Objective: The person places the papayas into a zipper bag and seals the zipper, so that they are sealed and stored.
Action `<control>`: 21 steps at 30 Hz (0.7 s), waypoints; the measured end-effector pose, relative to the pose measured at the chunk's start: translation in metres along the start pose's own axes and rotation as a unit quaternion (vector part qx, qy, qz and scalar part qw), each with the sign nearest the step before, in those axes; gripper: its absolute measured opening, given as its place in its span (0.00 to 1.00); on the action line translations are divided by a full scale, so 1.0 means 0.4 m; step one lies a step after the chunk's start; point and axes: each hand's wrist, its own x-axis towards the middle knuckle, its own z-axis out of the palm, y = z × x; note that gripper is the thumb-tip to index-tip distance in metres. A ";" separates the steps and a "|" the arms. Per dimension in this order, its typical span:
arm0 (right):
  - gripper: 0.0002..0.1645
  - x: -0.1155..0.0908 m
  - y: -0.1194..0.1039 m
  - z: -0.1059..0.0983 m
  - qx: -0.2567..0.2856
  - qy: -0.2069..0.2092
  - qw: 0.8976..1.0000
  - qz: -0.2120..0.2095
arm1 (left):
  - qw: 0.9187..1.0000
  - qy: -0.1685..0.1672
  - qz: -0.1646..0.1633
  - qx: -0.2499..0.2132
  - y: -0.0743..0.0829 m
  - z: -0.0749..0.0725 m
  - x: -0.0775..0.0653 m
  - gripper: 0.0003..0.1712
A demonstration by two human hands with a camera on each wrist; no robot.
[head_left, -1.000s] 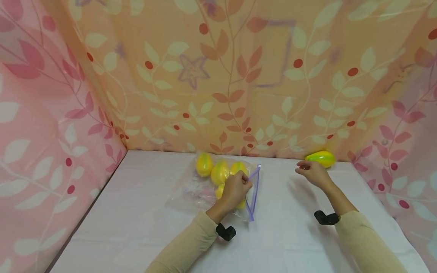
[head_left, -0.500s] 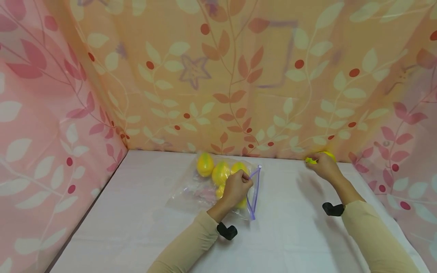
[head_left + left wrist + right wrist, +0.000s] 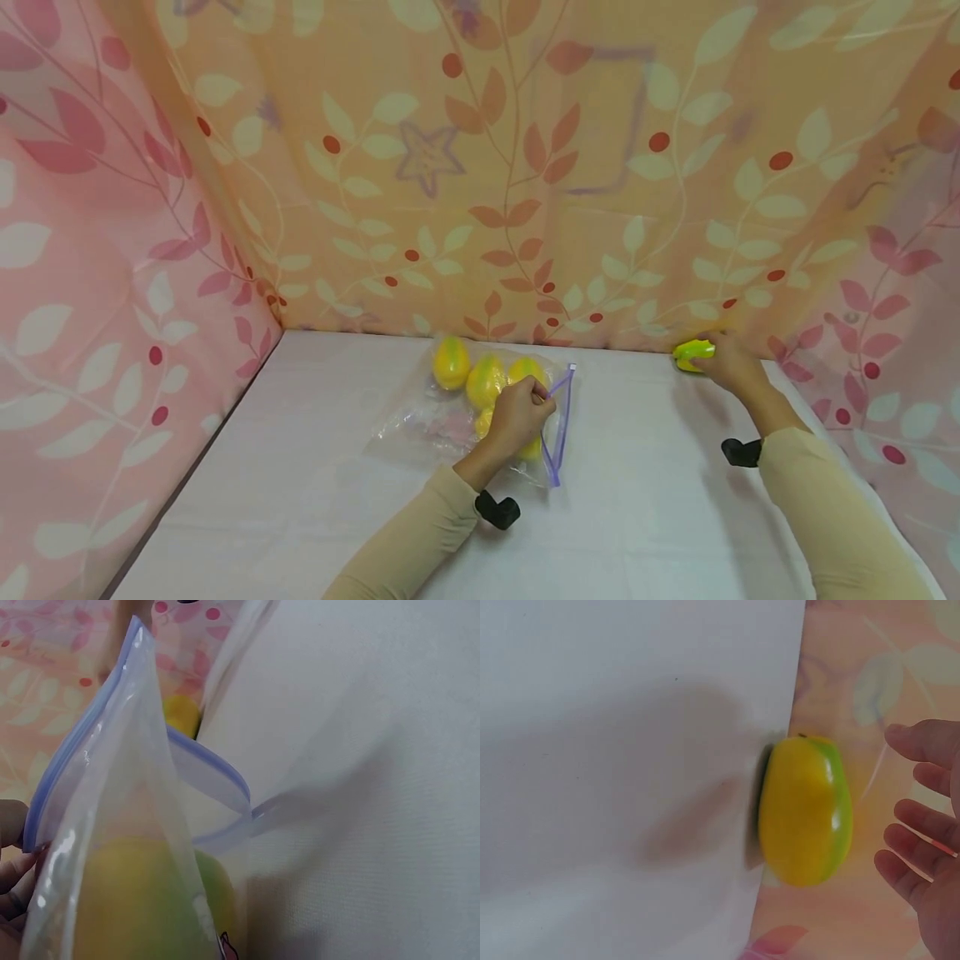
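Observation:
In the head view, my left hand pinches the upper edge of a clear zip bag beside its purple zip strip. Inside the bag lie several yellow-green fruits, partly hidden behind that hand. The left wrist view shows the bag's mouth gaping, with the fingers at its edge. At the back right, a yellow-green papaya-like fruit lies against the rear cloth. My right hand overlaps its right end. In the right wrist view, this fruit sits apart from the spread, loosely bent fingers.
White cloth covers the table. A leaf-patterned curtain stands along its back edge, and pink patterned cloth walls the left side. Similar pink cloth rises on the right, close to the right arm. Black straps sit on both wrists.
My right hand has moved right, across the lone fruit to its right end, uncovering the fruit's left part. The left hand keeps its pinch on the bag, almost unmoved.

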 end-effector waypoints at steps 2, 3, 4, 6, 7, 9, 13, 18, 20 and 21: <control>0.38 0.004 0.007 0.003 -0.007 0.001 1.000 0.003 | 1.000 0.002 0.006 0.005 -0.003 0.001 0.000 0.06; 0.37 0.005 0.010 0.005 -0.010 0.001 1.000 0.004 | 1.000 0.004 0.009 0.008 -0.005 0.001 0.000 0.05; 0.38 0.007 0.013 0.006 -0.012 0.002 1.000 0.004 | 1.000 0.004 0.011 0.010 -0.006 0.001 0.000 0.05; 0.37 0.010 0.019 0.009 -0.018 0.008 1.000 0.001 | 1.000 0.007 0.014 0.013 -0.008 0.002 0.000 0.06; 0.37 0.012 0.022 0.010 -0.021 0.012 1.000 0.000 | 1.000 0.008 0.016 0.014 -0.009 0.001 0.000 0.05; 0.38 0.013 0.027 0.011 -0.024 0.015 1.000 -0.001 | 1.000 0.008 0.016 0.013 -0.008 0.000 0.001 0.05; 0.39 0.025 0.037 0.018 -0.028 0.014 0.999 0.001 | 1.000 0.006 0.012 0.014 -0.007 -0.005 0.004 0.05; 0.37 0.045 0.040 0.033 -0.047 0.027 0.998 -0.011 | 1.000 0.007 0.015 0.017 -0.011 -0.008 0.003 0.05; 0.36 0.052 0.039 0.037 -0.056 0.027 0.998 -0.013 | 1.000 0.007 0.015 0.017 -0.012 -0.008 0.002 0.05; 0.36 0.056 0.039 0.038 -0.062 0.025 0.998 -0.013 | 1.000 0.006 0.013 0.016 -0.012 -0.008 0.001 0.05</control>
